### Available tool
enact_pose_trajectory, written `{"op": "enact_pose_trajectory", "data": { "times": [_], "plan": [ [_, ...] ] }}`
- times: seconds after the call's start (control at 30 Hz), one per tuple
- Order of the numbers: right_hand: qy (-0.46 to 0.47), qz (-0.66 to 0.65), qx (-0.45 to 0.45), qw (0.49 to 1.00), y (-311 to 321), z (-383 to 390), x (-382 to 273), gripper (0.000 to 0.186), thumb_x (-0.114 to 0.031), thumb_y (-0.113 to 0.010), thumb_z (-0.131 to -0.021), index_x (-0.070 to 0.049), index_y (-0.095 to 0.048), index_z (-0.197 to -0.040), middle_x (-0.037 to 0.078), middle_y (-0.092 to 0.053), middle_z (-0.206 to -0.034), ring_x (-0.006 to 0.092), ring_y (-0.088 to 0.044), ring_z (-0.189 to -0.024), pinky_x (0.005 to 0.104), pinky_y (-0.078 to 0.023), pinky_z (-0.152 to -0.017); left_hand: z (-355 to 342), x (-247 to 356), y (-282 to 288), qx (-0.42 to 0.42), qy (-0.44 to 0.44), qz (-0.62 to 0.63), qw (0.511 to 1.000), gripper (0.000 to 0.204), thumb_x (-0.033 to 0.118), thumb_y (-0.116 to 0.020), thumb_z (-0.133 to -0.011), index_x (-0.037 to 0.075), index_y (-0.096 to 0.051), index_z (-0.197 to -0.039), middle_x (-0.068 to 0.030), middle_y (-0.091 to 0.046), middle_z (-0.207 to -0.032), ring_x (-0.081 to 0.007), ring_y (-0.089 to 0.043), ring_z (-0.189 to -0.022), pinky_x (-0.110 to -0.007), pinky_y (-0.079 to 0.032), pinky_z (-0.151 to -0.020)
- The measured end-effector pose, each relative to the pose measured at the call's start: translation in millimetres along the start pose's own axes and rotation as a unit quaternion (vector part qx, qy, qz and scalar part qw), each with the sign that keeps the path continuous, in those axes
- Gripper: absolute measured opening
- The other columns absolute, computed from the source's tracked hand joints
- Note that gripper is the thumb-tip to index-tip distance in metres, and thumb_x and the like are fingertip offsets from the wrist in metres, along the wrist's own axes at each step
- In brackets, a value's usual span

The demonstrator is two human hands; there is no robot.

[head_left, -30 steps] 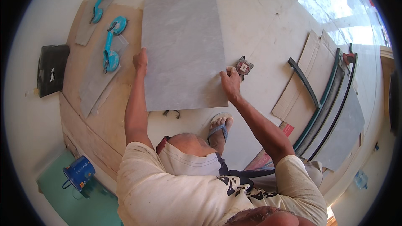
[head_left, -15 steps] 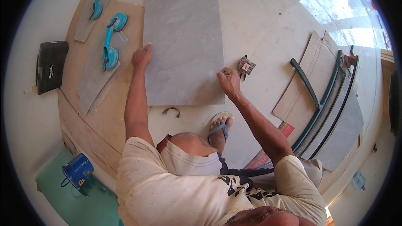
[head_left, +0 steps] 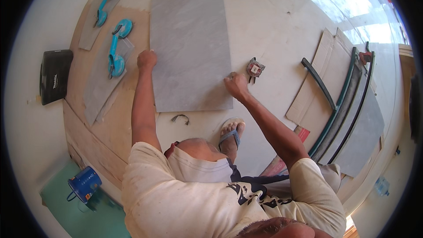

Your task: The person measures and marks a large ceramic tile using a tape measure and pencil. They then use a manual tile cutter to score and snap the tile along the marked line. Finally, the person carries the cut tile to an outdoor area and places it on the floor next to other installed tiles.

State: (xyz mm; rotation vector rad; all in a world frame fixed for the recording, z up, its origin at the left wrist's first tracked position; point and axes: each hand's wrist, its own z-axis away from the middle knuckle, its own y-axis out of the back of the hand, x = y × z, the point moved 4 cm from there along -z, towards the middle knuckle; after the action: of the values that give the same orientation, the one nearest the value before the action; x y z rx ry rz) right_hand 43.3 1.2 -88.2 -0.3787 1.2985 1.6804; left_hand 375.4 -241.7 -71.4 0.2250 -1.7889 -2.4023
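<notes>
1. Pale floor (head_left: pixel 273 22) is lying under the gray tile (head_left: pixel 190 46), in the middle.
2. Right hand (head_left: pixel 237 85) is pinching its right edge with bent fingers.
3. Farther, left hand (head_left: pixel 146 59) is grasping its left edge.
4. It is looking heavy, stiff, easy to crack; long sides are seeming best for holding.

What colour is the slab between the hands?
The slab is grey, faintly mottled; the head view shows it best.

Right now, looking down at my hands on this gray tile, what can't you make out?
All in the head view:
Underside of the gray tile: hidden by its upper face.
Fingertips of your left hand: hidden by the hand itself or the tile's edge.
Inside of the black case: hidden by its closed shell.
Dark stringy scrap: too small to identify.
</notes>
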Motion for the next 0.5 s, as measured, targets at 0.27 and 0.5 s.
{"op": "enact_pose_trajectory", "data": {
  "times": [0.27, 0.5],
  "plan": [
    [0.086, 0.008, -0.02, 0.996, 27, 11, -25, 0.041, -0.029, -0.06, -0.086, 0.004, -0.065, -0.108, 0.028, -0.067, -0.099, 0.041, -0.062, -0.099, 0.0472, -0.05, -0.087, -6, 9, 3, 0.073, 0.002, -0.067, 0.995, 0.048, 0.045, -0.058, -0.089, 0.002, -0.069, -0.107, -0.0216, -0.067, -0.111, -0.0391, -0.063, -0.107, -0.049, -0.05, -0.09],
    [0.065, 0.106, -0.088, 0.988, 137, 57, 56, 0.045, -0.027, -0.059, -0.089, 0.004, -0.059, -0.121, 0.024, -0.068, -0.101, 0.039, -0.064, -0.097, 0.0446, -0.05, -0.087, 74, 145, 45, 0.129, -0.171, -0.013, 0.977, 0.045, 0.044, -0.059, -0.088, 0.002, -0.07, -0.099, -0.0198, -0.07, -0.098, -0.039, -0.066, -0.095, -0.049, -0.051, -0.083]
  ]
}}
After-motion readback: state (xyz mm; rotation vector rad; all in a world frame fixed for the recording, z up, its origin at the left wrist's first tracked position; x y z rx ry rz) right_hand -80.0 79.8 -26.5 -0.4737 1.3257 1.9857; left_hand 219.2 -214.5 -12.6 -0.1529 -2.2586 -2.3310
